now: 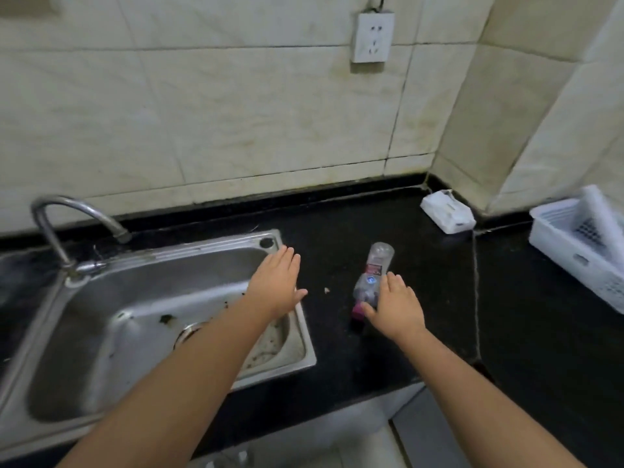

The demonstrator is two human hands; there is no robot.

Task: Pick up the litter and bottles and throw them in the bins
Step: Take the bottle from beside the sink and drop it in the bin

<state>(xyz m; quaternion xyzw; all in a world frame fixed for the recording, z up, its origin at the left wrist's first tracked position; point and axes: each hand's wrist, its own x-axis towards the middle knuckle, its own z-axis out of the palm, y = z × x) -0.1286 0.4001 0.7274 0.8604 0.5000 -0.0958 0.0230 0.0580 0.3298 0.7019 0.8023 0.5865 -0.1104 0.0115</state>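
Note:
A clear plastic bottle [373,271] with a red-and-blue label and a pink cap lies on its side on the black countertop [523,315], its cap end toward me. My right hand [396,307] rests over the bottle's near end, fingers spread and touching it, not closed around it. My left hand [278,283] hovers flat and open above the right rim of the steel sink [305,336], holding nothing. A small pale scrap of litter [326,290] lies on the counter between the two hands.
A curved tap [67,211] stands at the sink's back left. A white box [447,211] sits in the back corner of the counter. A white plastic basket [574,251] stands at the right edge. Tiled walls close off the back and right.

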